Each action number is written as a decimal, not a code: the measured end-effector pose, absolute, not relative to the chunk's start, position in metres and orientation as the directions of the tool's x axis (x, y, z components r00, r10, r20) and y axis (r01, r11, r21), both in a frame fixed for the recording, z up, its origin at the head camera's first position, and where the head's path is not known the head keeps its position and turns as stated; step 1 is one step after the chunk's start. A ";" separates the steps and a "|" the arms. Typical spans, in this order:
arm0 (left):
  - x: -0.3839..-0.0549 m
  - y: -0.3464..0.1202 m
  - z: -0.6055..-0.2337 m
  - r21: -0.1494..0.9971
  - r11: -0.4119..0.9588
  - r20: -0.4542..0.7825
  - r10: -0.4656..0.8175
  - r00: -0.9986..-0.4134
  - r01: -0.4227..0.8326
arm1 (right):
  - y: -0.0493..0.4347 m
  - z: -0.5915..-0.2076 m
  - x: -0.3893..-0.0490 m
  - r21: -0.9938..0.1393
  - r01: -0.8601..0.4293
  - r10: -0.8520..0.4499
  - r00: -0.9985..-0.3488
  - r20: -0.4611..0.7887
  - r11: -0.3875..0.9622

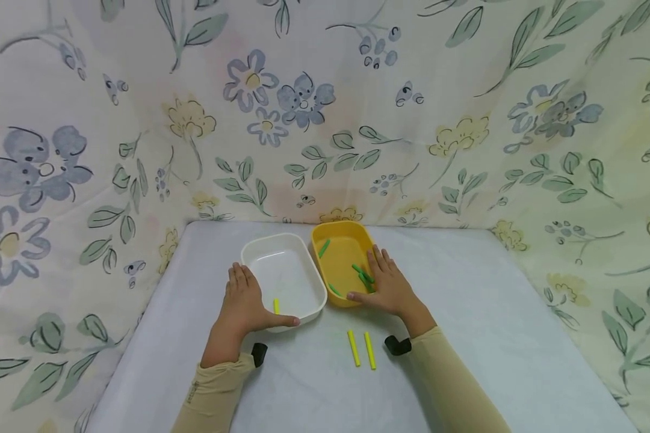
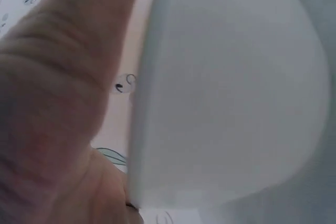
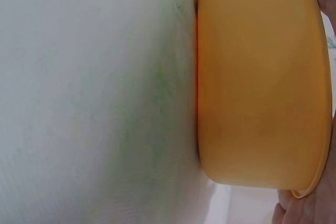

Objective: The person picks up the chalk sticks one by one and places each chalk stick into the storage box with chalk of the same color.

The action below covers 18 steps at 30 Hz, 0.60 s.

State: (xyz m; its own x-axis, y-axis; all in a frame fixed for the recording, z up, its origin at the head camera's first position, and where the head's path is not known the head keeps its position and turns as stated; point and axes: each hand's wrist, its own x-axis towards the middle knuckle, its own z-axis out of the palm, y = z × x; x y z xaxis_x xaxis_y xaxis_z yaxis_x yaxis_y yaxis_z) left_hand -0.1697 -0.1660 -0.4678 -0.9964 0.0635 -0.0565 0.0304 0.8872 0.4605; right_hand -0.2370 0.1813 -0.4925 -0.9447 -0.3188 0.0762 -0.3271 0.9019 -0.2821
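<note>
My left hand [image 1: 245, 304] lies along the left side and near corner of a white tray [image 1: 316, 282], fingers straight and thumb spread across the near rim. A yellow stick [image 1: 276, 305] lies inside that tray, partly hidden by my thumb. At the right side of a yellow tray [image 1: 338, 231] is my right hand [image 1: 392, 290], its fingers extended and its thumb out over the near rim. Several green sticks [image 1: 324, 248] lie in the yellow tray. The wrist views show the outer walls of the white tray [image 2: 226, 87] and the yellow tray [image 3: 257, 82] close up.
Two yellow sticks [image 1: 354, 347] lie on the white-covered table [image 1: 309, 391], in front of the trays. The trays stand side by side near the table's back edge. Behind them hangs a flower-patterned cloth [image 1: 303, 180], which also lines both sides.
</note>
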 end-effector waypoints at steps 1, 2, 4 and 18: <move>-0.169 -0.166 -0.469 0.464 0.885 -0.047 0.062 -0.997 0.034 | 0.181 -0.492 -0.237 -0.279 -0.329 -0.321 -0.944 0.073 0.902; -0.168 -0.167 -0.471 0.460 0.887 -0.037 0.061 -0.997 0.037 | 0.181 -0.492 -0.238 -0.275 -0.326 -0.320 -0.945 0.071 0.904; -0.167 -0.166 -0.475 0.454 0.890 -0.016 0.058 -0.998 0.045 | 0.181 -0.493 -0.239 -0.270 -0.320 -0.315 -0.947 0.063 0.908; -0.166 -0.160 -0.490 0.448 0.894 0.081 -0.001 -0.997 0.035 | 0.181 -0.497 -0.239 -0.284 -0.301 -0.279 -0.953 0.116 0.910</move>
